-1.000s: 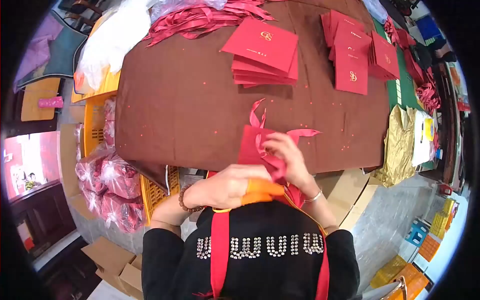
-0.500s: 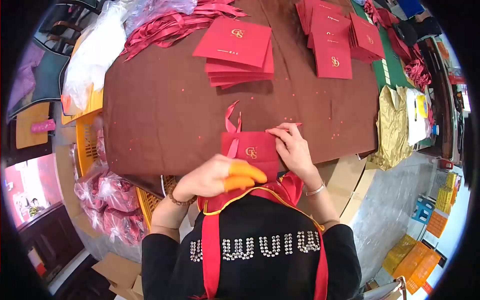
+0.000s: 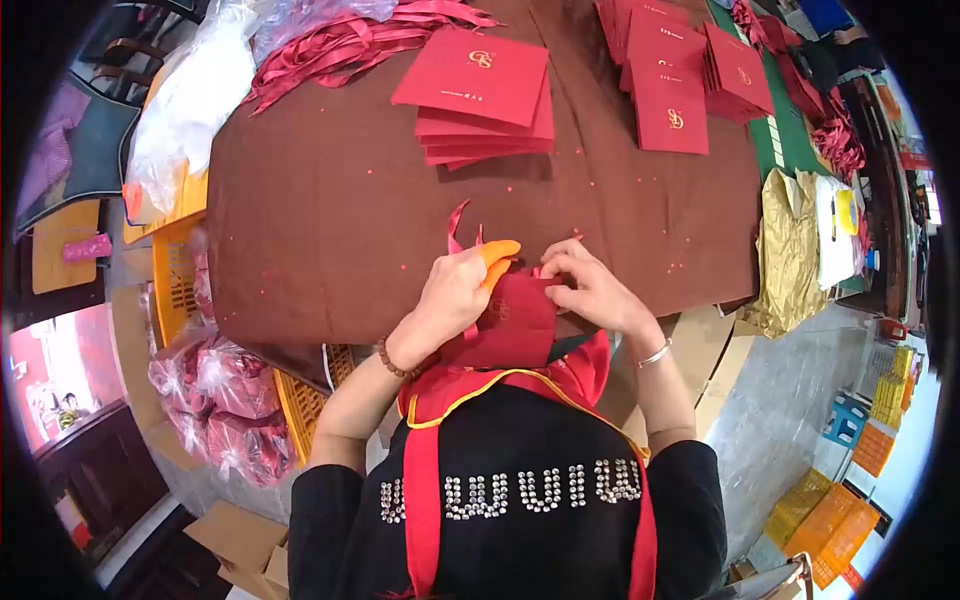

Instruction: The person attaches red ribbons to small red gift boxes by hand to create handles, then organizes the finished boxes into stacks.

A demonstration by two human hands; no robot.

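A red card pouch (image 3: 515,325) with a gold logo lies at the table's near edge, close to my apron. My left hand (image 3: 462,287), with orange covers on its fingers, is closed at the pouch's upper left edge. Red ribbon (image 3: 456,228) sticks up just beyond that hand. My right hand (image 3: 590,290) has its fingers bent and pinched on the pouch's upper right corner. Farther up the table stands a stack of red pouches (image 3: 480,75) with gold logos.
More red pouches (image 3: 672,110) lie at the back right of the brown-covered table (image 3: 300,220). Red ribbons (image 3: 350,45) are heaped at the back left. Gold wrapping (image 3: 788,250) lies at the right edge. Orange crates and bagged red goods (image 3: 235,385) stand at the left.
My left hand has moved up from the pouch's lower left to its top edge. My right hand's fingers have curled in at the corner. The pouch has tilted and shifted slightly toward me.
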